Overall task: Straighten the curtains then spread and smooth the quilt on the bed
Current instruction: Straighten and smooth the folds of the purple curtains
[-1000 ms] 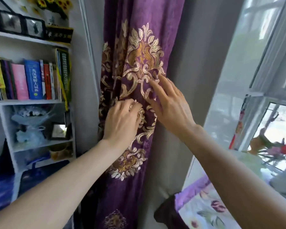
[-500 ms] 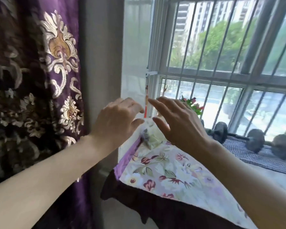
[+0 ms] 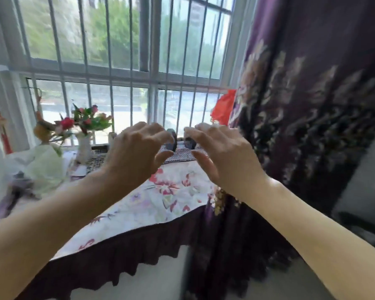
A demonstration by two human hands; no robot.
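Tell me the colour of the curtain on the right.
Dark purple curtain with pale floral embroidery; head view.

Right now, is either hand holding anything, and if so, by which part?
Nothing is held. The left hand and right hand are raised over the floral cloth, fingers loosely curled and empty, beside the purple curtain.

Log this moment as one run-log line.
left hand: empty, raised | right hand: empty, raised | purple curtain: at right, untouched | below hands: floral cloth | quilt: unseen

curtain point(image 3: 312, 126) | purple, pale floral embroidery | hangs gathered right of window, blurred
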